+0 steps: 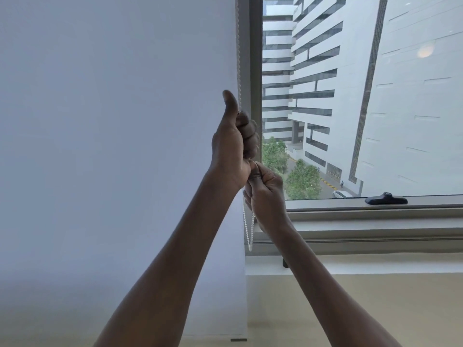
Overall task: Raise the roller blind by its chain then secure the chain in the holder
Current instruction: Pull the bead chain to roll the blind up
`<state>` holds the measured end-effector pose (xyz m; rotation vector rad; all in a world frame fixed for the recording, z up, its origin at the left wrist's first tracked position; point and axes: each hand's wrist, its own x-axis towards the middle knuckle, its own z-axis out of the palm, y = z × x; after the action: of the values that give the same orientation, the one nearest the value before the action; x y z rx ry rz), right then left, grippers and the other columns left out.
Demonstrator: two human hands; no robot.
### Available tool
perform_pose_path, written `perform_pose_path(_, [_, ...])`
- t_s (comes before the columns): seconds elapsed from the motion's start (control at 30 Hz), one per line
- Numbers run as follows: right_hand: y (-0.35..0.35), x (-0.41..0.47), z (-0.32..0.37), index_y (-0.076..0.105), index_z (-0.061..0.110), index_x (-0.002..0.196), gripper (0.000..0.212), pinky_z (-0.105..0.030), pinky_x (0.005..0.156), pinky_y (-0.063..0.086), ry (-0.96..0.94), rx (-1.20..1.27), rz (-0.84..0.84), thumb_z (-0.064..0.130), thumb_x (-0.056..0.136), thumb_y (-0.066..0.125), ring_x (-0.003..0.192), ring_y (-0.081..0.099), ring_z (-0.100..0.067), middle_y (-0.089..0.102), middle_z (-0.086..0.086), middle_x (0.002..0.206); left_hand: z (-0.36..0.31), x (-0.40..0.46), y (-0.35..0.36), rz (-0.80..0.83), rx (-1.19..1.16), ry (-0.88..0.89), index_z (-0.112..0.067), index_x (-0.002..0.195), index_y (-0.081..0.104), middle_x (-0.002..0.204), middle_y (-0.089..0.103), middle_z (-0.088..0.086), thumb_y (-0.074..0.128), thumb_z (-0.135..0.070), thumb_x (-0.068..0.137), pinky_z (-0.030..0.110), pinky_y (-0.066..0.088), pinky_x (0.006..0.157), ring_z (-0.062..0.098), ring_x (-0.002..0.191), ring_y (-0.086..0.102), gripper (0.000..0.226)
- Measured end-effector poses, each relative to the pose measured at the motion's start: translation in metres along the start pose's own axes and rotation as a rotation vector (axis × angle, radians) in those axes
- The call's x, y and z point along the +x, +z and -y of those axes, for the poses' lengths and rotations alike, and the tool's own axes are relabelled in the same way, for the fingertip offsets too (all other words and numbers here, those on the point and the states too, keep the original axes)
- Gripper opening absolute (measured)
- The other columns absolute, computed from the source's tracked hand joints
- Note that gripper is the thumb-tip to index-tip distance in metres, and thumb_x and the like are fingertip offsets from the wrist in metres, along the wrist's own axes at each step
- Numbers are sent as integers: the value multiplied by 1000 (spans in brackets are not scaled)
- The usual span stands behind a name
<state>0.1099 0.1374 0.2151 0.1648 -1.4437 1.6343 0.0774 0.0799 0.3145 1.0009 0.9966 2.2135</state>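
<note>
Pulling: judged mid-raise; blind (112, 146) hangs fully down, left of both hands.
Left hand (233, 144): fisted on chain (238, 58), thumb up.
Right hand (266, 194): just below, closed on chain; loop dangles beneath.
Advice: alternate hands, pull straight down.
Holder: not visible.

The chain (238, 58) runs off the top edge and vanishes inside both fists; the blind (112, 146) is cut by the left edge.
</note>
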Motion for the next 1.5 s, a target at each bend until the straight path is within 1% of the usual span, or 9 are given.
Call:
perform_pose_path(0.17, [-8,4,1,33,-2,66,38,-16,38,19,13,-50,42,6,102,39,41,19,-3,22,1,52,5,-3,8,-58,-3,92,-24,59,17,41,18,-9,42,-53,99,18,13,35,8,36,10,55])
perform_pose_path(0.3, [-19,9,8,43,7,72,32,-20,43,22,93,-67,218,15,103,41,43,26,-7,34,3,53,4,-9,5,-84,40,199,-22,56,24,40,21,-8,41,-44,102,18,13,38,7,34,14,54])
perform_pose_path(0.57, [3,36,61,58,-4,122,43,-36,89,47,73,180,302,27,103,34,93,62,-24,67,-13,98,44,-33,-19,-166,244,377,-25,50,45,42,32,-10,40,-42,102,19,26,40,6,37,28,55])
perform_pose_path(0.73, [35,46,86,60,0,119,44,-30,62,46,105,179,276,32,105,34,66,61,-21,67,-10,86,72,-46,-33,-171,342,357,-20,52,28,44,24,-8,41,-45,98,23,18,44,12,40,20,54])
perform_pose_path(0.83, [41,48,91,66,8,108,41,-24,45,26,198,216,205,35,105,36,46,37,-10,53,3,64,76,-48,-36,-191,388,354,-17,54,23,44,22,-7,39,-42,101,29,15,47,16,44,17,56])
perform_pose_path(1.0, [47,43,90,67,11,90,33,-20,38,12,165,259,101,31,103,44,39,15,-6,24,8,50,76,-49,-36,-178,345,342,-19,53,22,45,21,-7,39,-42,100,24,16,44,11,43,16,55])
perform_pose_path(1.27, [54,36,85,53,22,63,41,-14,38,21,-140,12,-17,26,102,44,36,19,-5,28,10,45,71,-44,-36,-111,304,292,-23,48,34,44,23,-8,27,-40,104,17,20,41,6,40,18,59])
perform_pose_path(1.4, [47,31,71,51,21,62,39,-21,41,27,-279,-160,-98,26,100,45,40,29,-12,36,9,48,41,-33,-35,61,307,151,-15,81,60,70,50,9,10,-63,94,31,39,68,17,67,48,70])
perform_pose_path(1.5, [35,12,39,46,9,64,39,-35,43,28,-304,-329,-136,27,99,44,47,34,-18,39,-4,53,2,-22,-29,140,135,60,-3,108,59,98,60,18,11,-73,89,38,43,90,27,94,57,87])
